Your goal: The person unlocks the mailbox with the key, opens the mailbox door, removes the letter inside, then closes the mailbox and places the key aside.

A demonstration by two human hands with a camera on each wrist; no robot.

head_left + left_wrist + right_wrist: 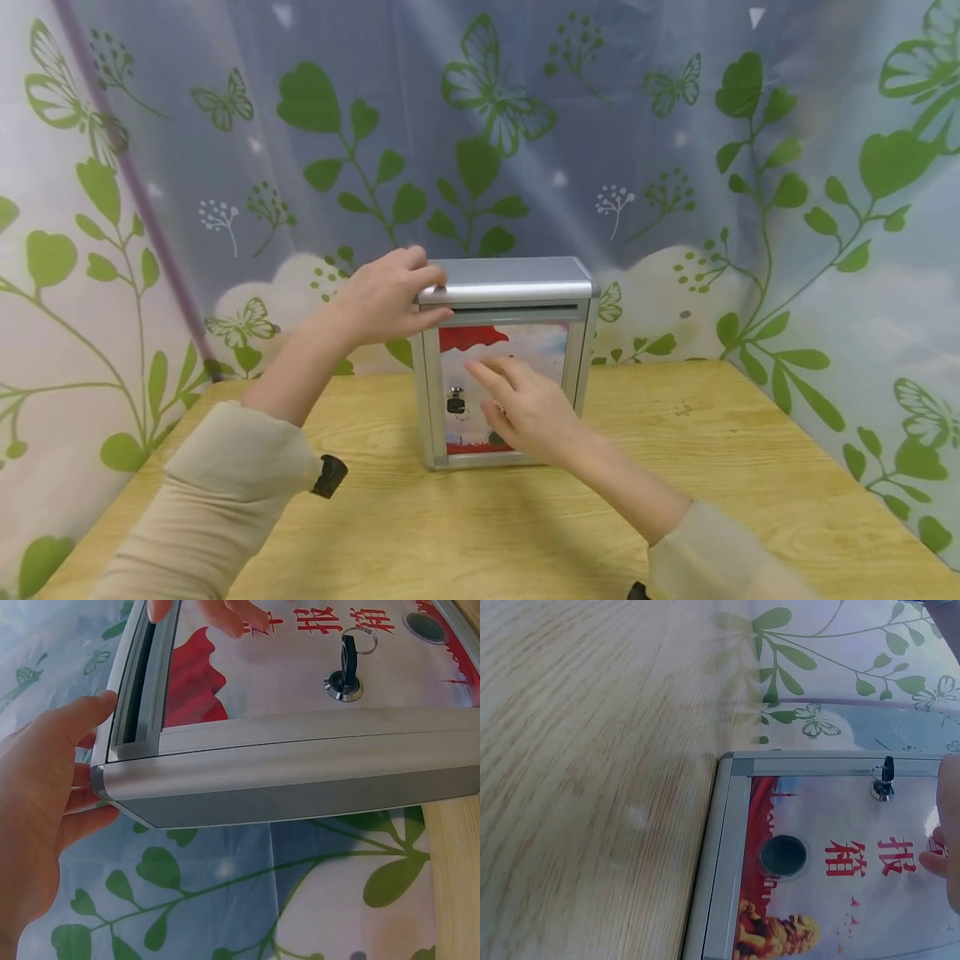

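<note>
A silver metal drop box [504, 292] stands upright on the wooden table, its printed front panel facing me. Along the top of that front runs a narrow slot [517, 312]. My left hand [386, 296] grips the box's upper left corner, thumb on the front near the slot and fingers over the top. In front of the panel is my right hand [536, 408], its fingers fairly straight and holding nothing, partly hiding the print. A key [349, 664] with a small ring sits in the lock [343, 688]. The panel also has red characters and a dark round window [783, 856].
The wooden table [697, 467] reaches out on both sides of the box. Close behind it hangs a curtain [600, 150] printed with green leaves and butterflies. A black strap piece [330, 477] juts from the left sleeve cuff.
</note>
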